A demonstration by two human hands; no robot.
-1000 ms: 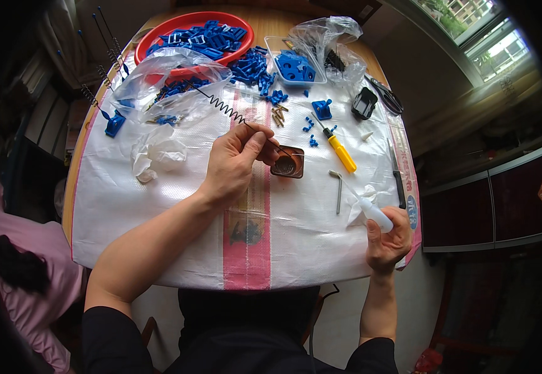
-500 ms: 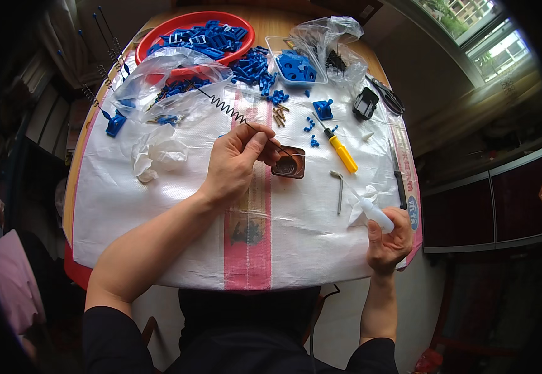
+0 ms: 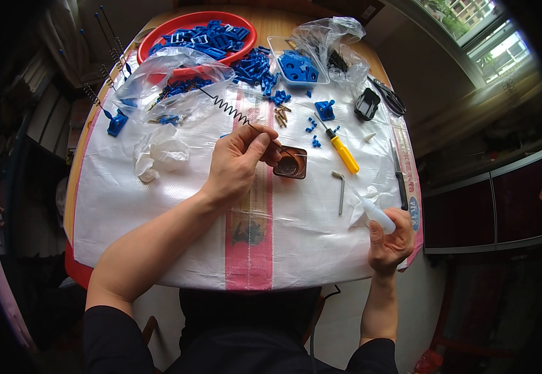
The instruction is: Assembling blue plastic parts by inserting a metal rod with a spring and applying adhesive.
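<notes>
My left hand [image 3: 241,154] is closed in a pinch round a thin black wire with a coiled middle [image 3: 230,111]. One wire end points up and left over the plastic bag; the other reaches down over a small brown square dish [image 3: 296,169] with a round hollow. I cannot tell whether that end touches the dish. On the right, my right hand [image 3: 390,240] grips a small white squeeze bottle [image 3: 379,218], tilted, its thin nozzle pointing up and left. Crumpled tissue [image 3: 359,214] lies beside the bottle.
A yellow-handled screwdriver [image 3: 344,156], a metal rod [image 3: 341,196] and a knife [image 3: 400,181] lie right of the dish. Farther back are a red basin [image 3: 253,34] of blue parts, a clear tub [image 3: 325,78] and a plastic bag [image 3: 190,65]. Coiled wires on blue bases [image 3: 117,123] stand at left.
Both hands keep their holds and hardly move; the wire's lower end sits slightly lower over the dish. At the far left edge, a pink cloth has shifted out toward the rim.
</notes>
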